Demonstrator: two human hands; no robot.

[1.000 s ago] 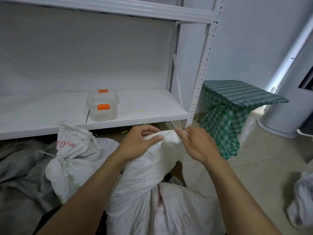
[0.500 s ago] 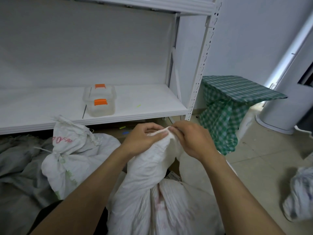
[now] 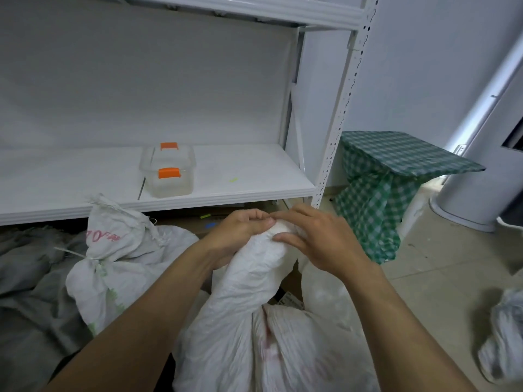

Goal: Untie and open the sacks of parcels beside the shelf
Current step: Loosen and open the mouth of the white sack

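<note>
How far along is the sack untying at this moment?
Done: no sack looks open yet. In hand: the left hand and right hand pinch the bunched top of the front sack. Remaining: the second sack by the shelf is tied with string at its neck; the bag at the right edge is too cut off to judge.

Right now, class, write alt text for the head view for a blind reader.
The left hand and right hand grip the neck of a white sack before a shelf. A tied sack lies left of it; a clear box sits on the shelf.
</note>
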